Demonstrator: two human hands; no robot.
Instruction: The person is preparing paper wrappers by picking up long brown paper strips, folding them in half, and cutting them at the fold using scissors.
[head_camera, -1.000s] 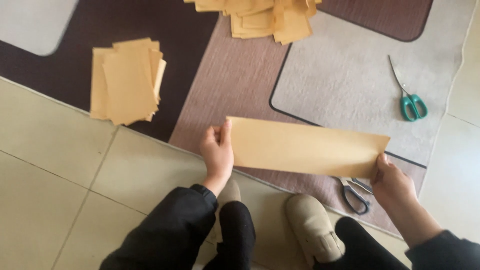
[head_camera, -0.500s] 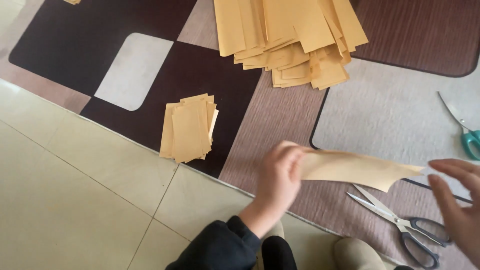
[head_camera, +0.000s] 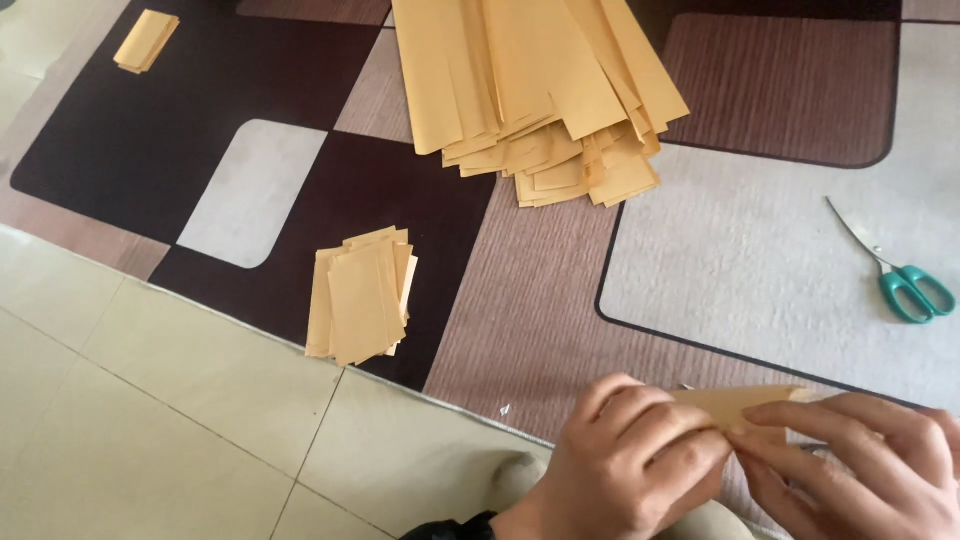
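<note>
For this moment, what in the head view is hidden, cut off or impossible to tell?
- Paper strip: mostly covered by the left hand and right hand; its length is unclear.
- Right hand: cut by the right and bottom edges.
- Big paper pile: top cut off by the frame.
- Small stack: too small to count sheets.

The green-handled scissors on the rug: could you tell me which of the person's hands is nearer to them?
Right. The right hand lies just below the green-handled scissors, pinching the folded tan paper strip; the left hand sits further to their left.

A patterned rug (head_camera: 780, 250) carries paper stacks (head_camera: 360, 295), strips (head_camera: 540, 90), and probably scissors (head_camera: 905, 285).
</note>
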